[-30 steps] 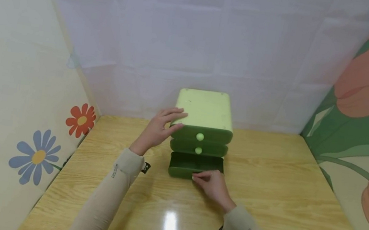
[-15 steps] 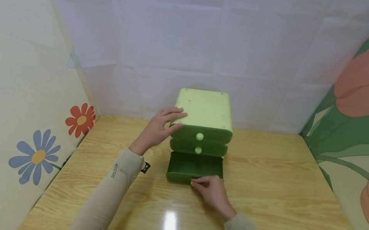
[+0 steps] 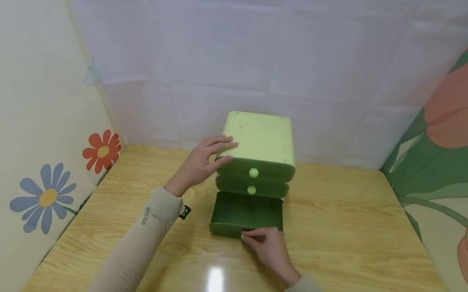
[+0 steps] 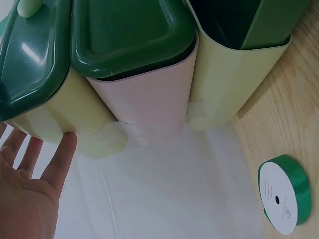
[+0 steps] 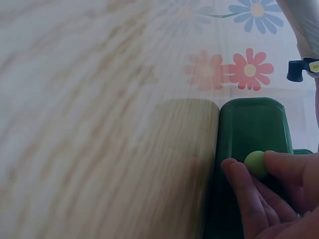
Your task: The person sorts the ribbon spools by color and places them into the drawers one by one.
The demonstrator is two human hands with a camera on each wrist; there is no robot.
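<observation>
A small green drawer cabinet [image 3: 260,137] stands on the wooden table, with three dark green drawers. My left hand [image 3: 203,161] rests on its upper left edge, fingers over the pale top and thumb near the top drawer's front; the left wrist view shows this hand [image 4: 35,184] with fingers spread against the side. The bottom drawer [image 3: 247,212] is pulled out and nothing shows inside it. My right hand [image 3: 271,249] pinches that drawer's round light green knob [image 5: 255,164] between thumb and fingers. Top and middle drawers, with knobs [image 3: 253,173], are in.
A spool of green ribbon [image 4: 285,194] lies on the table in the left wrist view; the head view does not show it. The table [image 3: 346,239] runs out around the cabinet. A white cloth wall [image 3: 219,55] rises behind, and flower-printed walls flank both sides.
The bottom drawer has slid further out toward me, with my right hand moving along on its knob. My left hand has stayed in place on the cabinet.
</observation>
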